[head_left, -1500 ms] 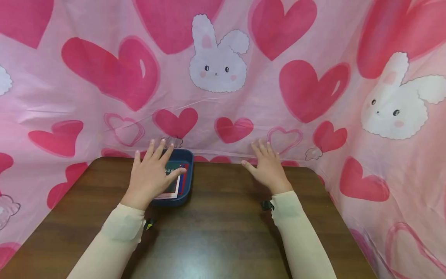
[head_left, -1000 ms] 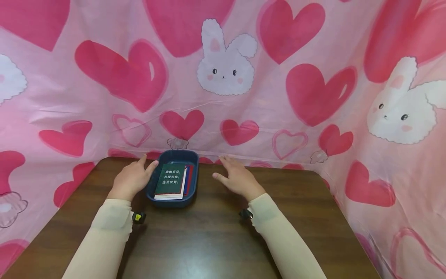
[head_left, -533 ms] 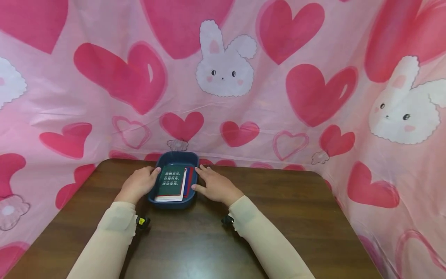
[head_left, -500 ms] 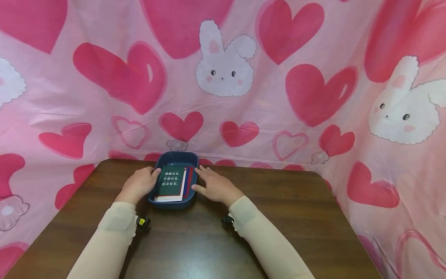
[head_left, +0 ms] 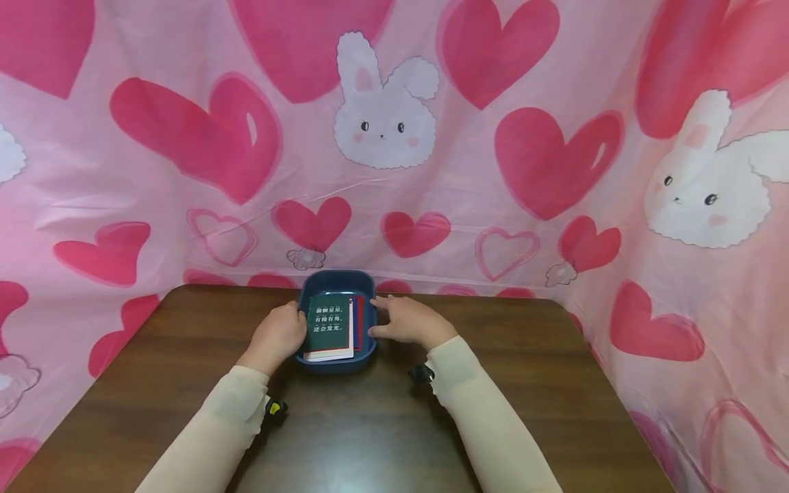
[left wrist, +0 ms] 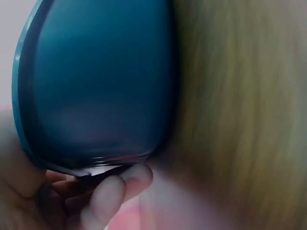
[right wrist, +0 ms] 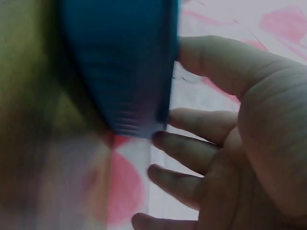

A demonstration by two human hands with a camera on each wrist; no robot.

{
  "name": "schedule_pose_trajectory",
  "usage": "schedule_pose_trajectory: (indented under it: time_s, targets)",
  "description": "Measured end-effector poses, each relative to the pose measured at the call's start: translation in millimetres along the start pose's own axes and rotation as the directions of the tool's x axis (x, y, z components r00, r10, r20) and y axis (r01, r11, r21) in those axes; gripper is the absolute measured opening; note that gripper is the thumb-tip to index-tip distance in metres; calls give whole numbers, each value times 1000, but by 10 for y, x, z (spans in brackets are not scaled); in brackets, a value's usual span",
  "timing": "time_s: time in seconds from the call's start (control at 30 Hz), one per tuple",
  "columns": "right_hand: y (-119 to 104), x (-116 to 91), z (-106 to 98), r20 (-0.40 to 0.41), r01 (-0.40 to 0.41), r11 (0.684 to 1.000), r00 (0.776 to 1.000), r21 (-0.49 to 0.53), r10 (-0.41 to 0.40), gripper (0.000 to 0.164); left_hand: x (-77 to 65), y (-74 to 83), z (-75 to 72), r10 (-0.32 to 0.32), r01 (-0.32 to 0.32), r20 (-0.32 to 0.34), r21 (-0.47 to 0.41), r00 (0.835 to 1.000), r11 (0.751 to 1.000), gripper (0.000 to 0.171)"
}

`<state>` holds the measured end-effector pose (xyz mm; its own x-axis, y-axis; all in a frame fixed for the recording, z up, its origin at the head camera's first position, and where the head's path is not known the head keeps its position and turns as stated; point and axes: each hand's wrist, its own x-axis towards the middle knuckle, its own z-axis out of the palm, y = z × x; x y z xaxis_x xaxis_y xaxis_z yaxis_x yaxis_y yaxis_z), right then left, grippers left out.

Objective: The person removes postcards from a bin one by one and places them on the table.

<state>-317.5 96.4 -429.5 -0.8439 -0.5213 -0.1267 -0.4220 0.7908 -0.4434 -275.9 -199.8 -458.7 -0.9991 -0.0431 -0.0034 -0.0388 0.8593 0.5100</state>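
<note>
A dark blue plastic bin (head_left: 335,367) with rounded corners stands on the brown table (head_left: 364,424). Inside lies a green book (head_left: 329,335) with white printed characters, over blue and red ones (head_left: 360,322) that show along its right side. My left hand (head_left: 275,337) grips the bin's left rim; in the left wrist view its fingers (left wrist: 107,197) curl at the outer wall. At the opposite side, my right hand (head_left: 416,322) has its thumb and fingertips against the rim. The right wrist view shows those fingers (right wrist: 187,148) loosely spread, some apart from the wall.
Pink cloth (head_left: 296,171) printed with hearts and rabbits hangs behind the table and along both sides. The bin is near the table's back edge. A dark strapped device (head_left: 276,409) sits at the left wrist, another (head_left: 422,374) at the right.
Both hands have come down from the air to the bin's two sides. Since about half a second ago the bin, with the books in it, has shifted to the right along with the left hand.
</note>
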Motion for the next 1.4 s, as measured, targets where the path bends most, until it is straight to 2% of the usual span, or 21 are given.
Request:
schedule_pose_trajectory:
  time_s: [0.17,0.3,0.57,0.73,0.87,1.0,1.2,1.4]
  targets:
    - [96,-80,-96,18,-12,999,1000,30,12,87,-61,125,166,-54,54,2,-81,999,995,52]
    - [173,-145,-139,3,-40,999,999,34,40,84,-91,232,280,-63,64,14,-116,998,991,54]
    - [265,-241,-135,-12,-57,996,998,62,58,78,-170,350,448,-46,46,1,-95,999,994,46]
    - [221,-252,-88,-8,-66,996,998,65,67,79,-218,319,466,-37,35,-18,-104,999,994,46]
    - [161,-227,-54,-12,-51,997,999,56,51,78,-243,254,458,-47,45,-25,-93,999,995,56]
    - [142,-230,-53,-9,-72,996,997,51,72,79,-235,236,466,-42,42,-4,-87,999,995,64]
    - [162,-260,-175,-15,-106,993,994,56,107,80,-140,351,470,-14,12,-19,-93,1000,996,65]
    - [122,-240,-343,-95,-102,995,990,-1,102,65,-52,494,435,4,-6,-33,-79,999,997,65]
